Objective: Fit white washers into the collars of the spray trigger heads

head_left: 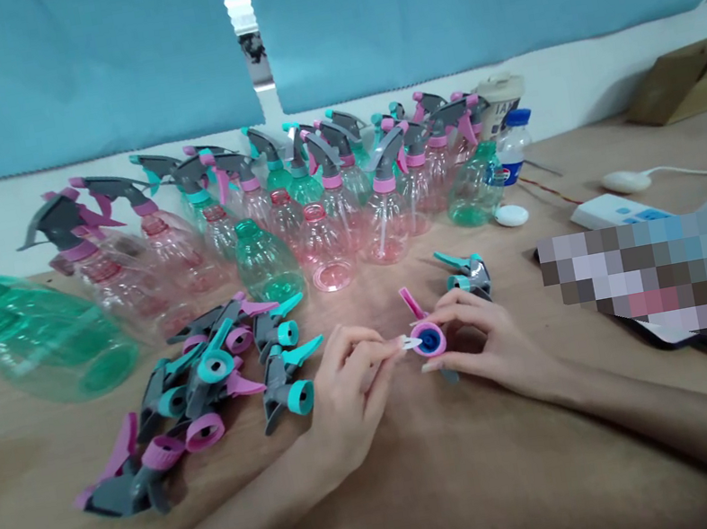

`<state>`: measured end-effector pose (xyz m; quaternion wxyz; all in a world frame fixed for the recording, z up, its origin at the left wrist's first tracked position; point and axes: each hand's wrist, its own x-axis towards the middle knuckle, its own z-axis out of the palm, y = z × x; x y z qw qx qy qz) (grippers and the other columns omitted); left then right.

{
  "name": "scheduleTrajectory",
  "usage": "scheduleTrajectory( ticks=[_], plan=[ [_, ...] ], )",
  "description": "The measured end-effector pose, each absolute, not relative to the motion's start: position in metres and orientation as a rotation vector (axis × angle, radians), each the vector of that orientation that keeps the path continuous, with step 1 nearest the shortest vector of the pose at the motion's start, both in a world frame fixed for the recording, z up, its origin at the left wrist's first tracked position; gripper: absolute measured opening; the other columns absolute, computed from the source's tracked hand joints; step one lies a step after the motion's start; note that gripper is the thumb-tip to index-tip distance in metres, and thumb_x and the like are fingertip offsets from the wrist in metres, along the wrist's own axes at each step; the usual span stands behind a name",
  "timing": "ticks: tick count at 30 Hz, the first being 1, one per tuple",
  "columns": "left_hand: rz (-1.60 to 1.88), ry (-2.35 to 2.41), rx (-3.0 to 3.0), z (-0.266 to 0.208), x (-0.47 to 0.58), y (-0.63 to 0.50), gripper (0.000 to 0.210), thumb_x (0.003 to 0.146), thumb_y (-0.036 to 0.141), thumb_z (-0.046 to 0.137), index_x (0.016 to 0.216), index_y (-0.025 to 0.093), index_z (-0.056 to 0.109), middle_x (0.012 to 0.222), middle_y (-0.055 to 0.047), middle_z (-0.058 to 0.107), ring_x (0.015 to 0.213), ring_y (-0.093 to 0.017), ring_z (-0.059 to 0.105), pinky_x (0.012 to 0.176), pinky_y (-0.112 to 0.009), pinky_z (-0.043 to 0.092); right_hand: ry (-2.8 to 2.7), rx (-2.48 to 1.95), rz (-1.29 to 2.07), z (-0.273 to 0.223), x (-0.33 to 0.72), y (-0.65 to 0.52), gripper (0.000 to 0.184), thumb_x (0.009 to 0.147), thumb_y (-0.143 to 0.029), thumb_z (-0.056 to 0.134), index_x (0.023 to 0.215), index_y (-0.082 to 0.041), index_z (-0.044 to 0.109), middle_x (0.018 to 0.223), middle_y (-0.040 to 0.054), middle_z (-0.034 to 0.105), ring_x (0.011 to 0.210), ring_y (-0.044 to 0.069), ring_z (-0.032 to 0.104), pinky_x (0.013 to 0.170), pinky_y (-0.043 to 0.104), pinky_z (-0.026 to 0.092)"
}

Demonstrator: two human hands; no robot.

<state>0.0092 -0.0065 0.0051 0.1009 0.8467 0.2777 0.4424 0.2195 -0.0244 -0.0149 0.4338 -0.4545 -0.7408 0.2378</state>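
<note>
My right hand (494,340) is closed round a grey-and-pink trigger spray head (428,340), its pink collar turned up and a blue inside showing. Between the fingertips of my left hand (353,383), pinched shut, is a small white plastic piece (411,342). Its tip lies at the collar's opening; whether it touches the blue part I cannot tell. Left of my left hand lies a heap of loose spray heads, among them a turquoise-collared one (290,390) and a pink-collared one (132,481). Another turquoise spray head (469,276) rests just beyond my right hand.
Behind stand rows of pink and green bottles, many with spray heads fitted. An open pink bottle (327,251) and green bottle (264,266) stand in front. Green bottles (53,345) lie at left. At right are a pixelated device (645,286), power strip (622,213) and cardboard box (684,83).
</note>
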Motion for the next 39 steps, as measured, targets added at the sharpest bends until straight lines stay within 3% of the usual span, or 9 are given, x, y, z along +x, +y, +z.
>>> scheduleTrajectory(
  ticks=[23, 30, 39],
  plan=[
    [1.202, 0.521, 2.605, 0.0077, 0.0112, -0.0092, 0.018, 0.082, 0.013, 0.059, 0.099, 0.017, 0.061, 0.09, -0.006, 0.063, 0.082, -0.018, 0.058, 0.073, -0.034, 0.049, -1.895, -0.984, 0.73, -0.0154, 0.2201, -0.0273, 0.028, 0.073, -0.037, 0.074, 0.097, -0.024, 0.068, 0.093, 0.0029, 0.055, 0.081, 0.016, 0.057, 0.065, 0.029, 0.051],
    [1.2, 0.459, 2.588, 0.0083, 0.0114, -0.0109, 0.024, 0.079, 0.018, 0.06, 0.103, 0.016, 0.058, 0.094, -0.008, 0.064, 0.085, -0.02, 0.058, 0.075, -0.037, 0.049, -1.875, -0.999, 0.743, -0.0153, 0.2212, -0.0274, 0.028, 0.074, -0.036, 0.074, 0.098, -0.024, 0.069, 0.088, 0.0016, 0.052, 0.072, 0.013, 0.054, 0.059, 0.027, 0.047],
    [1.214, 0.381, 2.611, 0.0034, 0.01, -0.0081, 0.027, 0.077, 0.026, 0.06, 0.102, 0.015, 0.06, 0.098, -0.01, 0.065, 0.086, -0.023, 0.057, 0.075, -0.041, 0.048, -1.889, -0.95, 0.738, -0.0187, 0.2206, -0.0275, 0.033, 0.071, -0.034, 0.077, 0.102, -0.026, 0.068, 0.091, 0.0021, 0.053, 0.078, 0.015, 0.055, 0.06, 0.026, 0.048]
  ],
)
